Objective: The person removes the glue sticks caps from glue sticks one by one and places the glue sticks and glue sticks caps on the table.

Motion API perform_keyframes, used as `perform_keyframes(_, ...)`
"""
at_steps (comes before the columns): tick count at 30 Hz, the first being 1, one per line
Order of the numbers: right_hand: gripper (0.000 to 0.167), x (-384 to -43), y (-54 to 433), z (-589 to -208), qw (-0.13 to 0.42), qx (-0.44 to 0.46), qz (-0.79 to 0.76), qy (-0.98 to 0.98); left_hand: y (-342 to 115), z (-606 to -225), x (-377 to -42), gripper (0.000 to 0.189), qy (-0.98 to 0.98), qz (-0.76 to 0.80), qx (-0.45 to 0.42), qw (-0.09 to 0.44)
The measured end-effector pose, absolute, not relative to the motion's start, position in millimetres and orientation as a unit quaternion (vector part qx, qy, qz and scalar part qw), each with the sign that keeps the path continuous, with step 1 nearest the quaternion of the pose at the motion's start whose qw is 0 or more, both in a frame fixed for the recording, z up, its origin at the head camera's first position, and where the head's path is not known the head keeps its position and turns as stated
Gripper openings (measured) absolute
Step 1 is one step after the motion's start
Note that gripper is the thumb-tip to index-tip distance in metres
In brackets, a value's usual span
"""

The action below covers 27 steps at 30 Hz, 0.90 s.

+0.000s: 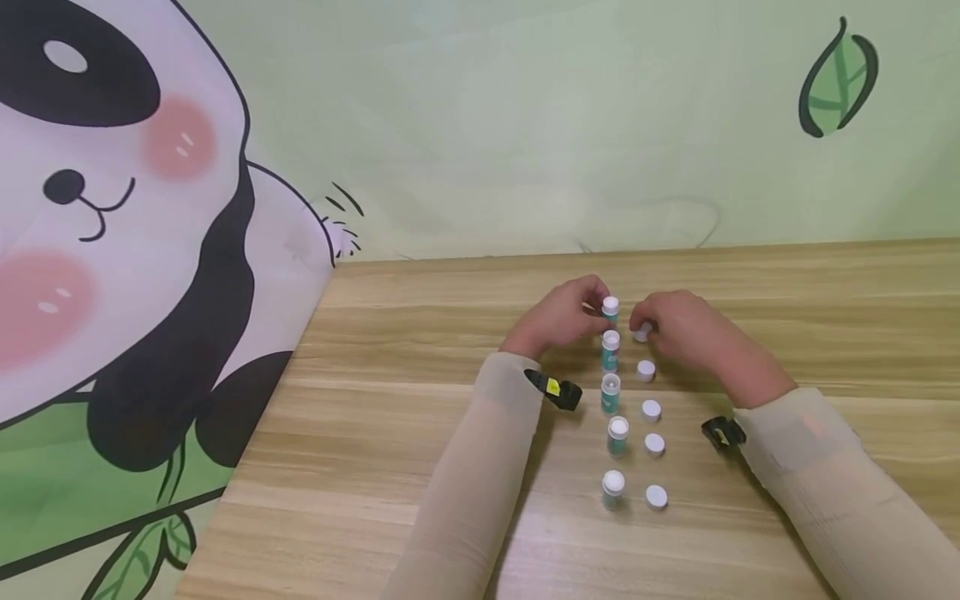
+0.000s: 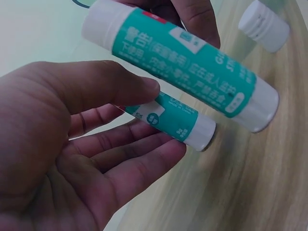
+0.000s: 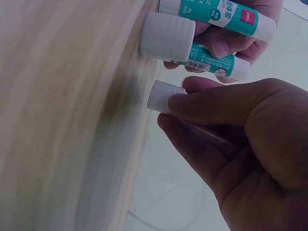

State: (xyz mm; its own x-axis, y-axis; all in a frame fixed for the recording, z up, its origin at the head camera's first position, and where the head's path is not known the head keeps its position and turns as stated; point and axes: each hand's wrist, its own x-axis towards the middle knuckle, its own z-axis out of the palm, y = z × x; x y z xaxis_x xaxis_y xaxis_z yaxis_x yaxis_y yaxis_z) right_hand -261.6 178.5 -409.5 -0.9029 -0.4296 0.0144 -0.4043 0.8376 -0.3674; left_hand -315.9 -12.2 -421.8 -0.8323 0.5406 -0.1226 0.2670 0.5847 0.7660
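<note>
At the far end of a row of uncapped glue sticks, my left hand [image 1: 557,320] holds the last glue stick [image 1: 611,306] upright between thumb and fingers. Its teal label [image 2: 175,118] shows past the thumb in the left wrist view. Across from it, my right hand [image 1: 684,330] pinches a small white cap [image 3: 162,96] between thumb and fingertips, low over the table and beside the stick. A second glue stick [image 2: 187,62] stands just in front of the left hand, and another white cap [image 1: 646,371] lies just nearer than the right hand.
Nearer glue sticks [image 1: 617,436] stand in a line on the wooden table [image 1: 390,400], with white caps [image 1: 654,444] lying in a matching line to their right. A green wall [image 1: 480,125] with a painted panda [image 1: 292,225] rises behind and left of the table.
</note>
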Motion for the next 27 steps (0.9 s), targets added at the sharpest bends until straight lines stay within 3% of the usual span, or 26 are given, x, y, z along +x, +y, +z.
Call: perform_keyframes(27,0.019,-262.4,180.0,-411.9,0.048,-0.225,-0.181,0.956,-11.6,-420.3,-314.6,0.018,0.875,0.382,0.231,0.188)
